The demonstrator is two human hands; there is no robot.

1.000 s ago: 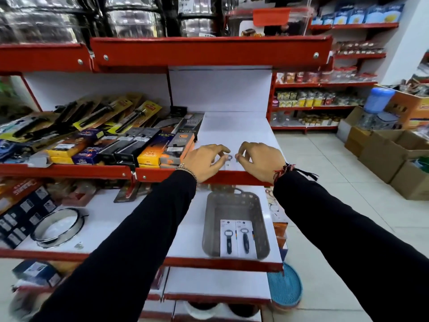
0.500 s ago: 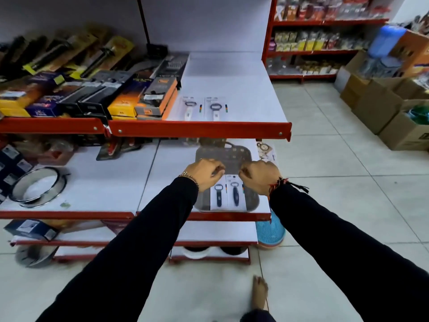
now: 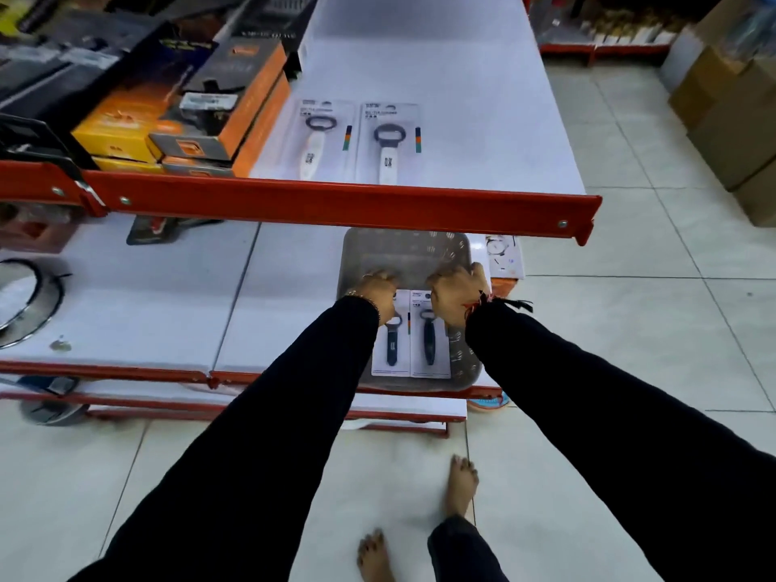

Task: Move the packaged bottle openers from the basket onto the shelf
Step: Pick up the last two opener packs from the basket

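A grey plastic basket stands on the lower white shelf. Two carded bottle openers with dark handles lie flat in it side by side, one on the left and one on the right. My left hand curls over the top end of the left card, and my right hand over the top end of the right card. On the upper shelf, behind its red front rail, lie two carded openers with white handles, a left one and a right one.
Orange and black boxed goods fill the upper shelf to the left of the openers. A metal ring lies far left on the lower shelf. Cardboard boxes stand on the tiled floor at right. My bare feet are below.
Both hands have come down from the upper shelf, where the two white-handled openers now lie, into the basket and onto the two dark-handled packages. The camera has tilted downward.
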